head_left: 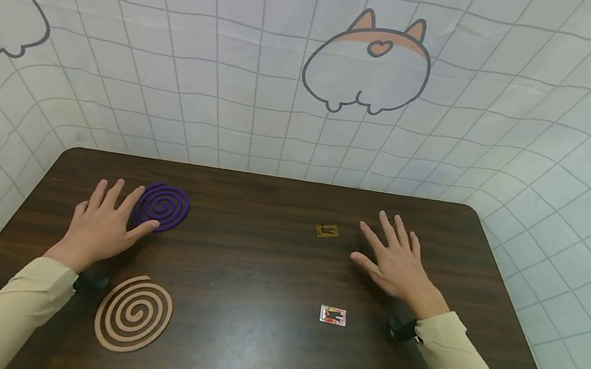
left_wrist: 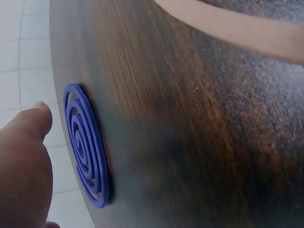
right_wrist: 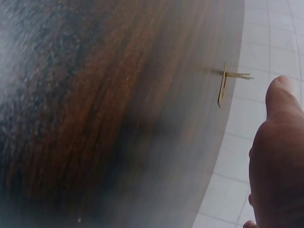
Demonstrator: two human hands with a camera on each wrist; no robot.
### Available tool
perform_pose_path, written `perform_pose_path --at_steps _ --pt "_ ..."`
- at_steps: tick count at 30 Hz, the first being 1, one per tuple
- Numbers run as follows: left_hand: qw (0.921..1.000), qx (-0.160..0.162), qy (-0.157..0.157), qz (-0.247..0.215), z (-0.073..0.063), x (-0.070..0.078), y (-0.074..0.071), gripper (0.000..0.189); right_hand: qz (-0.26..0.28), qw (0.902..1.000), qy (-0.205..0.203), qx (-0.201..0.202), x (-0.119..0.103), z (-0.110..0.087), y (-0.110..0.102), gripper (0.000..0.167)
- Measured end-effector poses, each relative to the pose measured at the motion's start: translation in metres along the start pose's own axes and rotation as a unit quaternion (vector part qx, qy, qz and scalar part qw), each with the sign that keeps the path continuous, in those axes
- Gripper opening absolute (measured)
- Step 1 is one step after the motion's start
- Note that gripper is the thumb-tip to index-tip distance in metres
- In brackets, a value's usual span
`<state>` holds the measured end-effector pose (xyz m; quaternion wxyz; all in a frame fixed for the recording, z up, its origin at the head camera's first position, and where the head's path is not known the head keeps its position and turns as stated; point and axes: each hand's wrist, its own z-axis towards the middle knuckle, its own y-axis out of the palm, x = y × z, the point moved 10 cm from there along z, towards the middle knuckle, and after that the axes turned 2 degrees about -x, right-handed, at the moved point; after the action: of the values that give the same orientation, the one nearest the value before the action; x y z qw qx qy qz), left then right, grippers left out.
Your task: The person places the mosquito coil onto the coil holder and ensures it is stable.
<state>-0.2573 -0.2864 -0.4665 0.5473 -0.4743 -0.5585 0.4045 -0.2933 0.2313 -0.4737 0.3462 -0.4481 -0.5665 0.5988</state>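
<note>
I've got the left hand [head_left: 101, 224] fanned wide just beside the purple spiral [head_left: 163, 208], tan spiral [head_left: 135, 314] lower down; and there's the right hand [head_left: 401, 268], fingers spread too, near the gold piece [head_left: 327, 233], picture card [head_left: 333, 316] below.

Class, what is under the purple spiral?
Through the gaps in the purple spiral, dark brown tabletop shows. Whatever the spiral itself covers is hidden and cannot be seen.
</note>
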Motion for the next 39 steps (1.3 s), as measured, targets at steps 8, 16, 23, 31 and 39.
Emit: perform_pose_path --at_steps 8,16,23,31,39 --pt "0.9999 -0.003 0.002 -0.017 0.006 -0.003 0.005 0.091 -0.004 0.9999 -0.005 -0.012 -0.003 0.004 0.006 0.073" --pt "0.9992 0.002 0.009 -0.039 0.011 -0.008 0.008 0.091 0.003 0.9998 -0.013 -0.017 -0.008 0.008 0.009 0.073" --pt "0.9962 0.002 0.034 -0.081 0.016 -0.006 0.008 0.089 0.01 0.9995 -0.022 -0.023 -0.013 0.015 0.013 0.073" --pt "0.9954 -0.018 0.011 -0.093 0.022 -0.012 0.01 0.094 0.013 0.9987 -0.033 -0.036 -0.017 0.022 0.018 0.073" --pt "0.9935 -0.021 0.004 -0.111 0.028 -0.012 0.013 0.095 0.017 0.998 -0.036 -0.049 -0.019 0.026 0.025 0.073"
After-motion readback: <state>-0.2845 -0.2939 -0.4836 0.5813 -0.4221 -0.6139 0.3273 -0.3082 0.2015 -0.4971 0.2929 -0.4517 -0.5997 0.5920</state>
